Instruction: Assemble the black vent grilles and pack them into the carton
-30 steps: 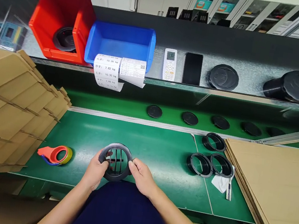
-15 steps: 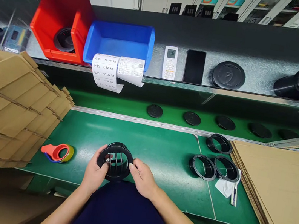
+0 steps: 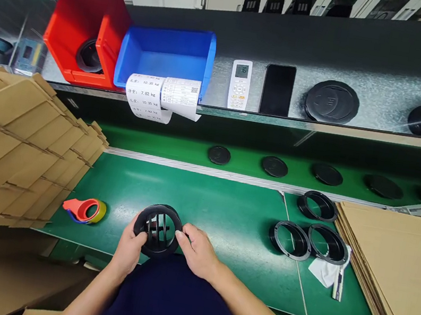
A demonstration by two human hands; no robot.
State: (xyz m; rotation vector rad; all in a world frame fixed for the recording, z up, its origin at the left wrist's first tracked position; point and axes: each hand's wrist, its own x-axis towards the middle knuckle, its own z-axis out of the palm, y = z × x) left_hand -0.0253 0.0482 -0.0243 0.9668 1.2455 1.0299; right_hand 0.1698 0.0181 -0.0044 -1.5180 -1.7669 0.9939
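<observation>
Just in front of my body, above the green tabletop (image 3: 203,199), I hold a round black air vent (image 3: 161,208) with slats across its opening. My left hand (image 3: 130,246) is closed on its left rim, the thumb over the front edge near the slats. My right hand (image 3: 197,251) pinches the right rim between thumb and fingers. The vent's face is tilted up toward me, so its back is mostly hidden. To the right, black flanged rings (image 3: 291,240) stand on the table, apart from my hands.
At left lie a red tape dispenser (image 3: 84,209) and stacked cardboard dividers (image 3: 26,148). Cardboard sheets (image 3: 400,254) lie at right, near a utility knife (image 3: 338,284) on white paper. Black discs (image 3: 274,166) line the green belt. The shelf holds a red bin (image 3: 75,22) and blue bin (image 3: 165,56).
The vent has turned in my hands, so its slatted face shows more squarely and its side wall less. Both hands keep hold of it. The camera view has shifted slightly.
</observation>
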